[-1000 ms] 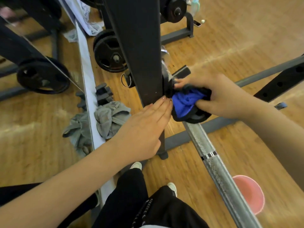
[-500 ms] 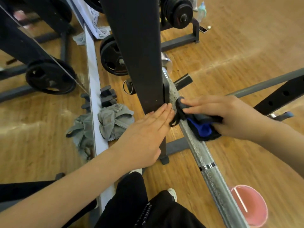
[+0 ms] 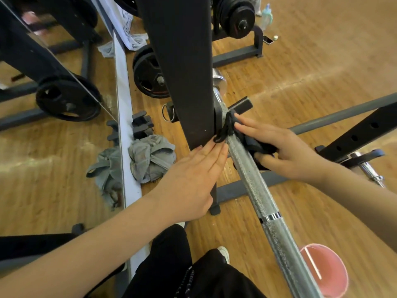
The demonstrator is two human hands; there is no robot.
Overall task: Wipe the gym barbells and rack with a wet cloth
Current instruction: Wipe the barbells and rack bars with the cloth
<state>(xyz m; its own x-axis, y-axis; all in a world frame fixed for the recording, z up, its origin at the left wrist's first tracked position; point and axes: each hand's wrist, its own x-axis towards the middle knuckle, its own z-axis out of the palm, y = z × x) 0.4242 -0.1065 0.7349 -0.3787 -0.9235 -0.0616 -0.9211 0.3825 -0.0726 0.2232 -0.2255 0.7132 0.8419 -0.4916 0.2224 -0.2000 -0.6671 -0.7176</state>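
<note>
Counted are two hands, one barbell, one dark cloth, one pink bucket at five o'clock, and one grey rag.

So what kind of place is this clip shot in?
Most likely a gym: a steel barbell rests on a black rack, with weight plates on the wooden floor.

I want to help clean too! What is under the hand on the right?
Under the right hand is a dark cloth, pressed against the silver barbell. The hand covers most of the cloth, so the rest is hidden.
</note>
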